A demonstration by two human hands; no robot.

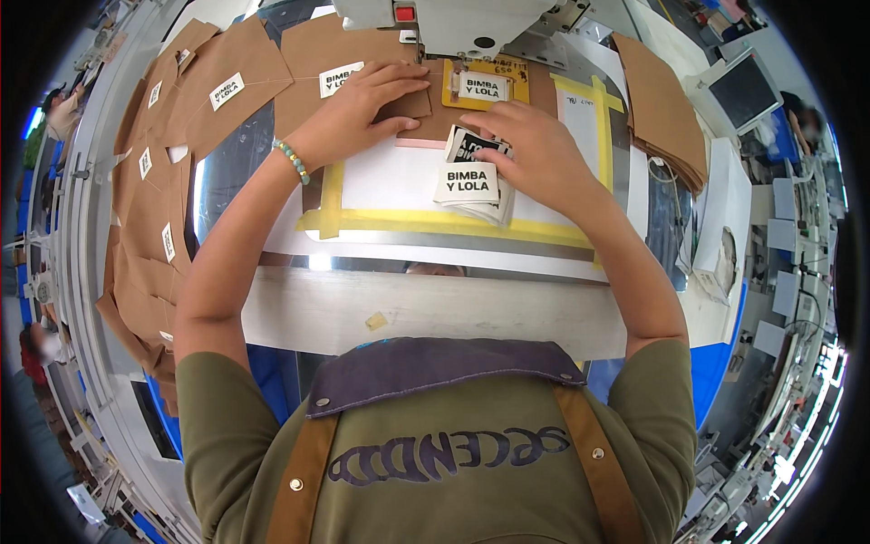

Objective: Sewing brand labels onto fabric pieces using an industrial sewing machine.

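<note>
– Labels point(227, 91) sit on left pieces point(243, 54) already?
– Yes, several. Another is within yellow frame point(520, 87), below machine point(471, 23); right pile point(657, 109) seems left to do.
– And hands?
– Left hand point(372, 104) lies flat, grasping nothing; right hand point(530, 145) is at label stack point(467, 183), pinching or not I cannot tell.

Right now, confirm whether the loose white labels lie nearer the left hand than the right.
No: the loose white labels lie by the right hand, while the left hand rests farther off on a brown piece.

Overlapping white labels point(468, 184) near brown panel point(439, 118)
</note>
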